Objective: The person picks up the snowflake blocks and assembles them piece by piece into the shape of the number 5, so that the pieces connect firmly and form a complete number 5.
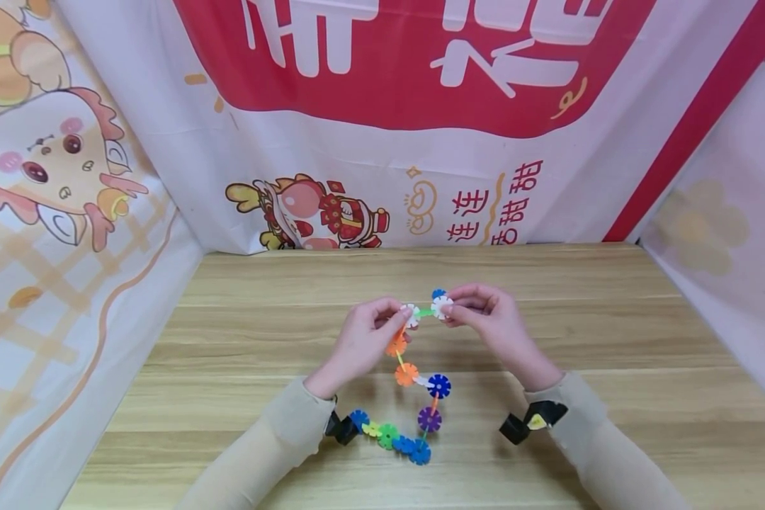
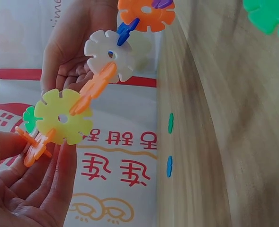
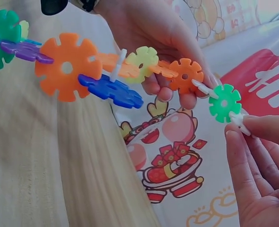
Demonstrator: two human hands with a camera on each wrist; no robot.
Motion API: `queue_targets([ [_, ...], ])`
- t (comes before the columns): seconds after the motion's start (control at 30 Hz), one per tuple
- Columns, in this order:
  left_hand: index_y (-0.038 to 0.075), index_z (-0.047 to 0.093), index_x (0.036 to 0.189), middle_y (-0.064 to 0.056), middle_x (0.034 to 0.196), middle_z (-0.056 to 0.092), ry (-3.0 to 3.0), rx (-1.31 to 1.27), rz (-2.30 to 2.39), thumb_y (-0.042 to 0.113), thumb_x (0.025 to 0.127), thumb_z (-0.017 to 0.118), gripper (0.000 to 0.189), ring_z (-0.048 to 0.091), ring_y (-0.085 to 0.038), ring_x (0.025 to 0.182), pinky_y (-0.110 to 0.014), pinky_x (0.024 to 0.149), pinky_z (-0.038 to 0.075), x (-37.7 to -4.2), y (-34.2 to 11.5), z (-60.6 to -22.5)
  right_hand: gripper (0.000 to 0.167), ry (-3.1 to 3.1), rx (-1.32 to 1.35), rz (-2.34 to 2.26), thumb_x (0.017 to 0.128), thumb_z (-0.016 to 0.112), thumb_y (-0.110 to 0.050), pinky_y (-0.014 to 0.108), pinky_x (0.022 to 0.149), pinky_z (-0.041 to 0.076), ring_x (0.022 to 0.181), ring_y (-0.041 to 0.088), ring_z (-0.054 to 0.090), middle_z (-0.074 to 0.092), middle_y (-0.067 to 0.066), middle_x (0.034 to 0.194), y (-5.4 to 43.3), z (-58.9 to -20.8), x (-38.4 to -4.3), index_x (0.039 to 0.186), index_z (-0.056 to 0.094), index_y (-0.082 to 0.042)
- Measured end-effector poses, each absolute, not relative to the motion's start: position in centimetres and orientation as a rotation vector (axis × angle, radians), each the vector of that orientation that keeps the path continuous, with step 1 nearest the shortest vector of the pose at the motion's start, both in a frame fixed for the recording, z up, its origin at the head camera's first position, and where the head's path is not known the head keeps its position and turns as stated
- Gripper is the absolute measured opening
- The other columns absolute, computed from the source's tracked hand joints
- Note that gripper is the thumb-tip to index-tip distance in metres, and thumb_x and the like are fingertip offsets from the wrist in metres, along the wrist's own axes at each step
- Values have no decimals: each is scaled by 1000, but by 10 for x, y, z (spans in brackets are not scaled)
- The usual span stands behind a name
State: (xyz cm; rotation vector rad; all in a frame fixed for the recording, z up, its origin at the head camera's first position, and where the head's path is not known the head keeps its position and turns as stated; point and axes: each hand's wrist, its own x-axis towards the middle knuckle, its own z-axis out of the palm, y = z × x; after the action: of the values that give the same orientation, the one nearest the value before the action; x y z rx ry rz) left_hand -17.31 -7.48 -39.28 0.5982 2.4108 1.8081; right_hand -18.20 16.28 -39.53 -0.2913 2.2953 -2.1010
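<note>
Notched plastic snowflake discs are slotted together into a long, bent chain (image 1: 406,374) hanging between and below both hands. My left hand (image 1: 363,340) grips the chain near its upper end, by a white disc (image 1: 411,316) and orange discs. Thumb and fingertips of my right hand (image 3: 265,165) pinch a white snowflake disc (image 3: 239,124), which meets a green disc (image 3: 225,103) in the right wrist view. A blue disc (image 1: 438,293) shows just behind that white one in the head view. Farther down, the chain has purple (image 1: 430,419), green (image 1: 388,435) and blue discs (image 1: 420,451).
The wooden table (image 1: 229,340) meets a printed cloth (image 1: 382,156) at the back, with more cloth along both sides. Small green (image 2: 170,123) and blue pieces (image 2: 169,166) appear edge-on against the tabletop. Black wrist cameras (image 1: 516,428) sit on both sleeves; the chain's lower end lies near the left one.
</note>
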Motion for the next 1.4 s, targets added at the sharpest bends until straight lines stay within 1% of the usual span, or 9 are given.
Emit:
queue_targets([
  [0.13, 11, 71, 101, -2, 85, 71, 2398, 582, 1852, 23, 106, 58, 18, 68, -21, 73, -28, 57, 54, -173, -73, -396, 22, 2276, -290, -2136, 93, 76, -8, 41, 82, 60, 86, 26, 73, 73, 15, 100, 160, -396, -181, 111, 68, 3],
  [0.3, 12, 72, 100, -2, 85, 72, 2400, 559, 1891, 25, 106, 59, 19, 66, -21, 71, -26, 56, 52, -171, -72, -397, 22, 2247, -278, -2188, 93, 76, -8, 41, 82, 60, 86, 24, 72, 73, 15, 101, 157, -396, -179, 110, 68, 3],
  [0.53, 9, 72, 99, -13, 85, 71, 2377, 606, 1940, 22, 106, 60, 19, 62, -22, 64, -23, 50, 46, -170, -71, -400, 20, 2232, -317, -2245, 94, 74, -6, 40, 81, 60, 87, 24, 72, 72, 15, 103, 153, -398, -178, 110, 68, 4],
  [0.7, 10, 72, 98, -8, 83, 71, 2386, 619, 1942, 20, 105, 60, 17, 61, -21, 64, -24, 51, 46, -171, -70, -401, 21, 2195, -314, -2265, 95, 74, -7, 41, 82, 59, 88, 23, 72, 72, 15, 104, 153, -401, -180, 111, 68, 4],
  [0.83, 11, 74, 97, -4, 82, 70, 2424, 630, 1923, 21, 103, 64, 15, 61, -18, 66, -25, 55, 49, -171, -69, -400, 23, 2190, -309, -2263, 95, 74, -7, 41, 84, 59, 88, 22, 72, 72, 15, 108, 155, -400, -184, 114, 69, 5],
  [0.97, 14, 77, 96, 2, 82, 70, 2496, 617, 1897, 27, 100, 70, 15, 62, -17, 70, -28, 62, 52, -172, -68, -400, 28, 2194, -345, -2219, 97, 71, -8, 40, 86, 58, 91, 20, 72, 71, 16, 113, 158, -397, -193, 121, 69, 5],
  [1.13, 14, 77, 95, 5, 86, 72, 2513, 608, 1861, 30, 98, 72, 17, 68, -24, 80, -32, 70, 56, -173, -67, -398, 31, 2209, -407, -2143, 100, 68, -12, 38, 89, 57, 96, 21, 71, 70, 15, 118, 159, -390, -200, 128, 68, 2],
  [1.23, 13, 73, 98, 3, 90, 71, 2488, 581, 1873, 29, 97, 73, 16, 68, -25, 84, -33, 76, 56, -173, -69, -397, 30, 2220, -421, -2121, 99, 69, -13, 37, 88, 57, 96, 22, 70, 70, 14, 116, 158, -387, -201, 125, 68, 1],
  [1.4, 10, 67, 110, 1, 101, 71, 2445, 566, 1941, 30, 98, 71, 23, 68, -19, 91, -36, 85, 56, -178, -68, -392, 24, 2195, -430, -2154, 97, 71, -7, 38, 86, 58, 95, 26, 70, 69, 17, 113, 153, -384, -199, 119, 68, 5],
])
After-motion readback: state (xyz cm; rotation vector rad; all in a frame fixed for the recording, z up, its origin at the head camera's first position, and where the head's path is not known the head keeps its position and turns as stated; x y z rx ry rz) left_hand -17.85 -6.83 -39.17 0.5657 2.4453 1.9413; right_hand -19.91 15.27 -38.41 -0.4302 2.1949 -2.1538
